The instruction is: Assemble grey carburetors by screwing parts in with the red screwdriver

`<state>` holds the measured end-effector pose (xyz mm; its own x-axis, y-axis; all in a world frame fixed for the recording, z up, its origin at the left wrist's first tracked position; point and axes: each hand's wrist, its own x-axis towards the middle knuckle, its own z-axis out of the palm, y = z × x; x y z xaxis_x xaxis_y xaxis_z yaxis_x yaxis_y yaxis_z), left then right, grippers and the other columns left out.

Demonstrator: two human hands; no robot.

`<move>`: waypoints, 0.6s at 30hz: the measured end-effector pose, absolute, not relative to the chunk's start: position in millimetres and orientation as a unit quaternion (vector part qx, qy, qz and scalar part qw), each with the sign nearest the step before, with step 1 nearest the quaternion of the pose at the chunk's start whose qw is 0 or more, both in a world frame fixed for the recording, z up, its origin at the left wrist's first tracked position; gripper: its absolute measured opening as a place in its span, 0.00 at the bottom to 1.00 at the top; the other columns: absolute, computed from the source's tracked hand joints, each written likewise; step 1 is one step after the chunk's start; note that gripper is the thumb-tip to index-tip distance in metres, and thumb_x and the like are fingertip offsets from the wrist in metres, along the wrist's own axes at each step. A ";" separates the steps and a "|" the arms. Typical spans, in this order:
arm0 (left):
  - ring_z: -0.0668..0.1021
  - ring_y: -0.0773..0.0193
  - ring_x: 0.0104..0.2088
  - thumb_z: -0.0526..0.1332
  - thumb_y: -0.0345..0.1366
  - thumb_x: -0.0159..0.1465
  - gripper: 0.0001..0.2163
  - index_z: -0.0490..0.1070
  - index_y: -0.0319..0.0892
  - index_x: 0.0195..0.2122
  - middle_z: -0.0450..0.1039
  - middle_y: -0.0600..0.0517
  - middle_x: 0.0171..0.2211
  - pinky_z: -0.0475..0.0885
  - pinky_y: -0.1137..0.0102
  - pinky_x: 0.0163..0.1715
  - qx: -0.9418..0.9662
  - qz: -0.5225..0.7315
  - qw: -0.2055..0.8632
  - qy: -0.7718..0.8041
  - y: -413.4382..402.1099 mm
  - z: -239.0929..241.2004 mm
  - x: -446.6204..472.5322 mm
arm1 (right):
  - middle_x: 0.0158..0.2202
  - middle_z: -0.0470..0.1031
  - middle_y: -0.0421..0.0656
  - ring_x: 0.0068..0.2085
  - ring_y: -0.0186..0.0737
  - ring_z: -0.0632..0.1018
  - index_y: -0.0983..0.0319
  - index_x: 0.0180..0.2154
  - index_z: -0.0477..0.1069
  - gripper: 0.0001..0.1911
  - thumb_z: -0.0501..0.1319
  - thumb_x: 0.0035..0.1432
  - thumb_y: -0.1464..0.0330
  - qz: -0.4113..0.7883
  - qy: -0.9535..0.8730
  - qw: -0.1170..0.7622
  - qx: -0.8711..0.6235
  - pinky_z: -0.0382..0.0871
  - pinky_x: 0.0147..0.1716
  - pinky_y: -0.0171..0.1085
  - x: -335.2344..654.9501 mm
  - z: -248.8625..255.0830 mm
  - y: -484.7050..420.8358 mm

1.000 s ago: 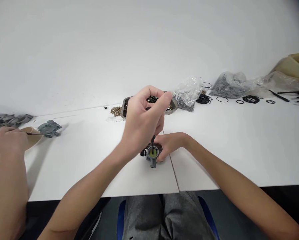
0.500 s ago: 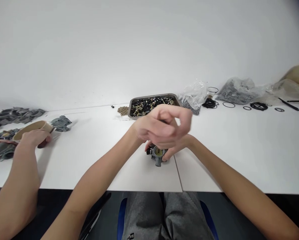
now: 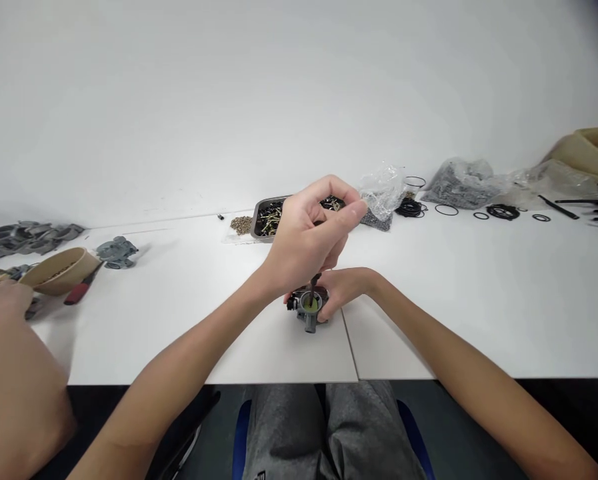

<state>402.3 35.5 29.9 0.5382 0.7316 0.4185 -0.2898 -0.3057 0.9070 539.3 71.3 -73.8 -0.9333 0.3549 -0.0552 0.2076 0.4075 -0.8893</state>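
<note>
My left hand (image 3: 315,227) is closed around a screwdriver whose handle is mostly hidden by the fingers. The dark shaft of that screwdriver (image 3: 314,285) points down into the round bore of a small grey carburetor (image 3: 309,323). A yellowish plate shows inside the bore, and a black part sits on the carburetor's left side. Below and behind the left hand, my right hand (image 3: 343,290) grips the carburetor from its far and right sides, holding it on the white table. Whether the screwdriver tip touches anything inside cannot be made out.
A metal tray (image 3: 255,230) of black and brass parts stands behind my hands, beside small brass pieces (image 3: 241,225). Rightward lie plastic bags (image 3: 461,183) and black rings (image 3: 503,212). Leftward are a co-worker's arm (image 3: 13,373), a tan bowl (image 3: 61,272), a red-handled tool (image 3: 81,288) and grey castings (image 3: 117,252).
My left hand has turned and risen slightly, uncovering the screwdriver shaft in the bore. My right hand keeps its grip on the carburetor. The co-worker's hand has moved left, off the red-handled tool.
</note>
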 end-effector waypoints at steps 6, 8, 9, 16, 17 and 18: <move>0.50 0.78 0.11 0.61 0.37 0.62 0.07 0.64 0.43 0.31 0.48 0.64 0.11 0.49 0.79 0.10 0.679 0.380 0.619 0.108 40.8 33.8 393.1 | 0.60 0.58 0.46 0.59 0.46 0.65 0.60 0.56 0.66 0.32 0.67 0.48 0.74 0.515 -0.840 0.079 -0.149 0.63 0.57 0.40 539.9 -73.9 73.4; 0.50 0.78 0.11 0.61 0.37 0.62 0.06 0.65 0.43 0.31 0.47 0.64 0.11 0.49 0.80 0.11 0.677 0.338 0.650 0.071 49.4 33.4 385.7 | 0.61 0.55 0.45 0.61 0.46 0.63 0.59 0.56 0.66 0.33 0.68 0.47 0.73 0.510 -0.843 0.082 -0.149 0.61 0.58 0.40 540.2 -73.7 73.8; 0.50 0.78 0.11 0.62 0.37 0.62 0.07 0.65 0.42 0.30 0.47 0.64 0.11 0.49 0.80 0.11 0.673 0.316 0.667 0.049 55.0 32.4 382.1 | 0.61 0.54 0.45 0.61 0.46 0.62 0.58 0.55 0.66 0.33 0.68 0.47 0.73 0.511 -0.842 0.082 -0.150 0.61 0.58 0.39 540.3 -73.7 73.8; 0.53 0.76 0.08 0.66 0.41 0.56 0.14 0.61 0.42 0.24 0.47 0.63 0.08 0.52 0.78 0.10 0.638 0.154 0.749 -0.086 86.1 24.3 375.2 | 0.62 0.52 0.45 0.60 0.44 0.64 0.59 0.55 0.66 0.31 0.69 0.48 0.71 0.539 -0.825 0.083 -0.149 0.63 0.57 0.37 540.2 -74.3 73.4; 0.52 0.77 0.09 0.65 0.40 0.57 0.13 0.63 0.42 0.25 0.46 0.63 0.09 0.51 0.78 0.10 0.637 0.176 0.746 -0.078 85.8 24.7 376.7 | 0.62 0.52 0.45 0.60 0.44 0.65 0.59 0.55 0.67 0.31 0.69 0.48 0.71 0.535 -0.827 0.084 -0.150 0.63 0.57 0.37 540.0 -73.9 73.5; 0.52 0.77 0.09 0.64 0.39 0.59 0.11 0.64 0.41 0.27 0.46 0.63 0.10 0.50 0.79 0.10 0.637 0.209 0.740 -0.058 84.0 25.4 378.3 | 0.62 0.53 0.45 0.59 0.44 0.65 0.59 0.54 0.67 0.31 0.69 0.47 0.71 0.529 -0.831 0.083 -0.152 0.63 0.57 0.38 539.8 -73.4 73.7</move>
<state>378.3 84.0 25.4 0.9057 0.2362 0.3520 -0.3834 0.1021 0.9179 539.8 73.7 -73.4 -0.9401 0.3403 -0.0222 0.1641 0.3945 -0.9041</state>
